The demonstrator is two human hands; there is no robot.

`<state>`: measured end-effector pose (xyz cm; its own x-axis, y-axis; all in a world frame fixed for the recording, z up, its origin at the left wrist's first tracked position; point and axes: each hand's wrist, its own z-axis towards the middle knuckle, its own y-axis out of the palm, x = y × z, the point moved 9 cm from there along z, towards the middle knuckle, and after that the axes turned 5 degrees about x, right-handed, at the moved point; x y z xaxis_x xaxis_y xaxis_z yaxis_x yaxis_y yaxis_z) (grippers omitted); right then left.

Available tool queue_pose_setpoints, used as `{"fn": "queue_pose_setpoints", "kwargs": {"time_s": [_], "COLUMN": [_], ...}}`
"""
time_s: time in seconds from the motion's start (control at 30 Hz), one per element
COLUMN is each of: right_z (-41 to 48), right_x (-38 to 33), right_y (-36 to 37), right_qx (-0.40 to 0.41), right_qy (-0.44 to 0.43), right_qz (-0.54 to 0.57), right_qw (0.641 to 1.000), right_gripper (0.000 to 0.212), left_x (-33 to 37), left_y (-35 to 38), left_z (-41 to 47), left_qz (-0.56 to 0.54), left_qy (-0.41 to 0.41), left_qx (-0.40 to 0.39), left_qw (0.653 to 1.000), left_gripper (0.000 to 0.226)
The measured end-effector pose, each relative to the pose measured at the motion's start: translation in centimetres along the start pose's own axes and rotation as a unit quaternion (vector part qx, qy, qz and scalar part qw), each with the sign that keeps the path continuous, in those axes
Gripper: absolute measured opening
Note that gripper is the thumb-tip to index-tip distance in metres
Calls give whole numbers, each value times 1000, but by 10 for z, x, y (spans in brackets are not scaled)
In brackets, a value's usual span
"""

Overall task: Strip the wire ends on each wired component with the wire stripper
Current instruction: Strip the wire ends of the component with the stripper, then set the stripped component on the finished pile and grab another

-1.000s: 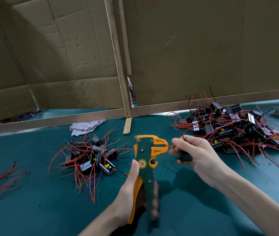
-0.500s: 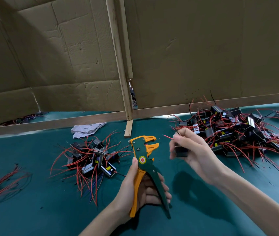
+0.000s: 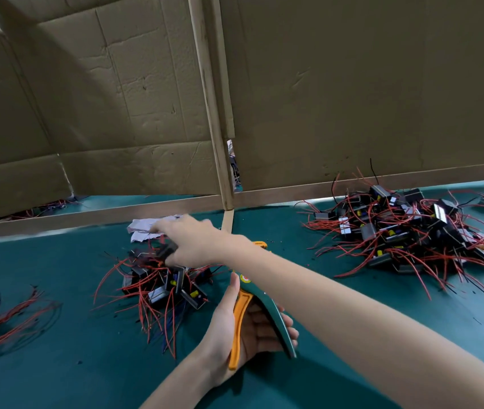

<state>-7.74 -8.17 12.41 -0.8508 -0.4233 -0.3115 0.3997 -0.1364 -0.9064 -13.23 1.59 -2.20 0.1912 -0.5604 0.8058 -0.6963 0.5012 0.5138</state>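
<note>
- Our left hand [image 3: 235, 326] grips the wire stripper [image 3: 273, 312] at 6 o'clock on the bench [image 3: 58, 364] — thumb on the orange handle, fingers curled round the green one.
- Our right hand [image 3: 196, 243] is stretched to 10 o'clock of the tool, above the small pile [image 3: 161, 287] of wired components. A black component [image 3: 167, 250] is at its fingers, but it is blurred — we cannot tell the grip.
- The big pile [image 3: 406, 231] lies at 2 o'clock.

Dim, even light; the right hand [image 3: 189, 240] is motion-blurred.
</note>
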Motion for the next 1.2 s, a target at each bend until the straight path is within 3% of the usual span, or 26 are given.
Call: {"fn": "queue_pose_setpoints", "kwargs": {"time_s": [0.07,0.13,0.2,0.27,0.37,0.5,0.63,0.73,0.83,0.9,0.97,1.07,1.2], "right_z": [-4,-16,-34,-61,-101,-144,-155,-165,-188,-197,-201,-200,-182], "right_x": [10,31,73,123,195,255,262,264,290,305,311,297,234], "right_y": [2,-18,-45,-69,-69,-59,-79,-112,-136,-140,-144,-153,-154], "right_qx": [2,80,181,227,112,33,132,230,233,205,216,332,469], "right_qy": [14,35,108,209,345,430,389,402,506,534,526,458,214], "right_qz": [2,24,21,-89,-281,-325,-348,-346,-301,-278,-257,-235,-199], "right_qw": [1000,996,977,947,889,842,843,816,774,772,781,790,834], "right_gripper": [54,41,22,16,43,51,42,43,48,42,30,24,29], "left_x": [-1,-2,-2,-2,-3,-2,-2,-2,-1,-1,-1,-1,-1], "left_y": [1,2,4,3,3,1,0,1,2,2,0,0,0], "left_z": [-1,-1,-1,0,0,1,1,0,1,0,1,1,1], "left_qz": [6,12,20,26,33,37,41,44,44,42,42,40,30], "left_qy": [-6,-10,-11,-10,-9,-2,2,2,2,1,1,1,5], "left_qx": [-7,-11,-14,-15,-8,-8,-19,-22,-25,-23,-17,-16,-12], "left_qw": [1000,1000,1000,999,999,999,999,999,999,999,999,999,999], "left_gripper": [88,88,87,87,88,88,88,88,89,89,90,89,89]}}
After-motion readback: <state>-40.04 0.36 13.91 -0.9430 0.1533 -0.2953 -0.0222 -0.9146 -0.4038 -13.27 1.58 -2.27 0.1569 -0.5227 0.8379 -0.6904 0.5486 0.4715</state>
